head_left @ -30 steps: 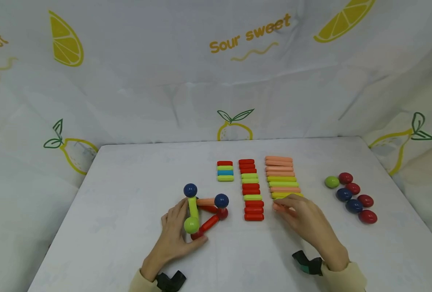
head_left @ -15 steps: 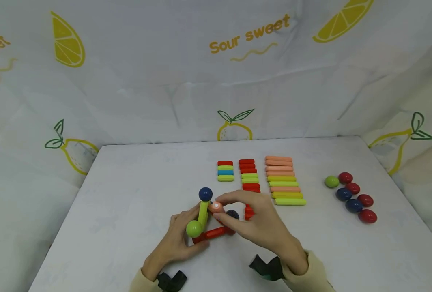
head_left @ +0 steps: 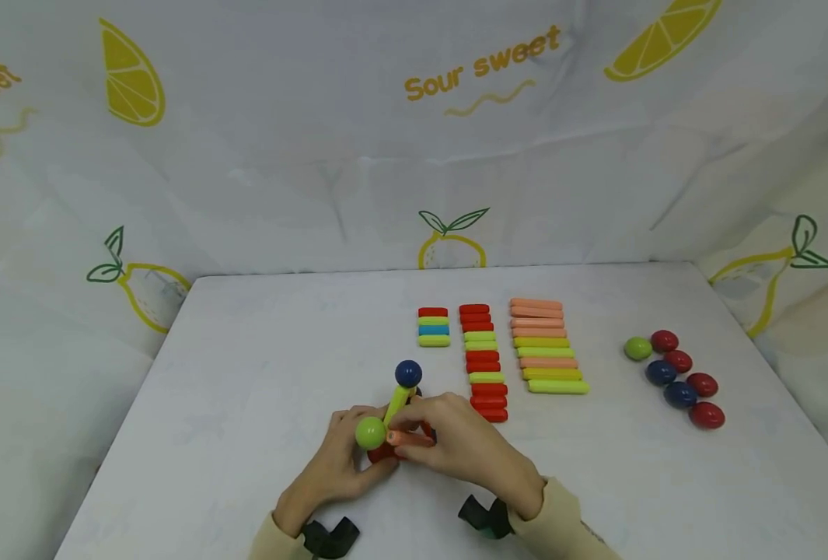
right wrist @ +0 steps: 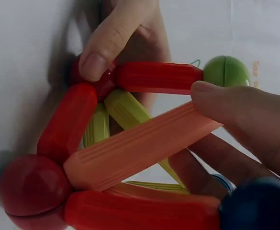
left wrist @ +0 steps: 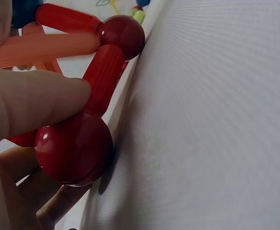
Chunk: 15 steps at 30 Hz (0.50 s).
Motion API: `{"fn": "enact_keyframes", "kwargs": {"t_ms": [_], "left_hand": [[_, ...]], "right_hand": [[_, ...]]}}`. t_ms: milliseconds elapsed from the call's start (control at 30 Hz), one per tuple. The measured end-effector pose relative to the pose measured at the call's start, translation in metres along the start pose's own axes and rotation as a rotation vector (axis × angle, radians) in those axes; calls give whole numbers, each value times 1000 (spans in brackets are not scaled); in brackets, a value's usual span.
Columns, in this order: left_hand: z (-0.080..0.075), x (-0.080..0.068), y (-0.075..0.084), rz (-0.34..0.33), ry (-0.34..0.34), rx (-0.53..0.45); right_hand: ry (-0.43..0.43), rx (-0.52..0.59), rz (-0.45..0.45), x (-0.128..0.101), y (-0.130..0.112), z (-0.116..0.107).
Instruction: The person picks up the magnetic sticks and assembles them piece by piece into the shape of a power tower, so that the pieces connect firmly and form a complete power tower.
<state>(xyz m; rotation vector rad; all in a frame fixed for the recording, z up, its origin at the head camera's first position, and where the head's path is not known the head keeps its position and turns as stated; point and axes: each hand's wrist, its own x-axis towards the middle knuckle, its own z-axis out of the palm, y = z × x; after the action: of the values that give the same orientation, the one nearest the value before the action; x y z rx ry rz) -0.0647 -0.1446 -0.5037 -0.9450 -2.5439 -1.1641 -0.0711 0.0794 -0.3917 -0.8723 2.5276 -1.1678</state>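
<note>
My left hand grips a structure of rods and balls by its lower near corner. Its thumb presses a red ball, with the fingers behind. A green ball and a dark blue ball stand at the top, joined by a yellow-green rod. My right hand pinches a salmon rod between thumb and fingers. One end of that rod meets another red ball low on the structure; the pinched end slants up toward the green ball, apart from it. My right hand hides part of the structure in the head view.
Short rods lie in two columns, one small and one longer. Right of them is a column of long salmon, yellow and green rods. Several loose balls sit at the table's right. A printed cloth hangs behind.
My right hand has come left from the long rods with a salmon rod and lowered it against the structure. The structure has turned within my left hand's grip.
</note>
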Motion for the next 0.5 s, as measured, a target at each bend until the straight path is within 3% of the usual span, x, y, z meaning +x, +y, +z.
{"fn": "enact_keyframes", "kwargs": {"t_ms": [200, 300, 400, 500], "left_hand": [[0, 3, -2, 48, 54, -96], [0, 4, -3, 122, 174, -133], [1, 4, -3, 204, 320, -103], [3, 6, -3, 290, 405, -74]], "right_hand": [[38, -92, -12, 0, 1, 4], [56, -114, -16, 0, 1, 6], [71, -132, -28, 0, 1, 8], [80, -153, -44, 1, 1, 9]]}}
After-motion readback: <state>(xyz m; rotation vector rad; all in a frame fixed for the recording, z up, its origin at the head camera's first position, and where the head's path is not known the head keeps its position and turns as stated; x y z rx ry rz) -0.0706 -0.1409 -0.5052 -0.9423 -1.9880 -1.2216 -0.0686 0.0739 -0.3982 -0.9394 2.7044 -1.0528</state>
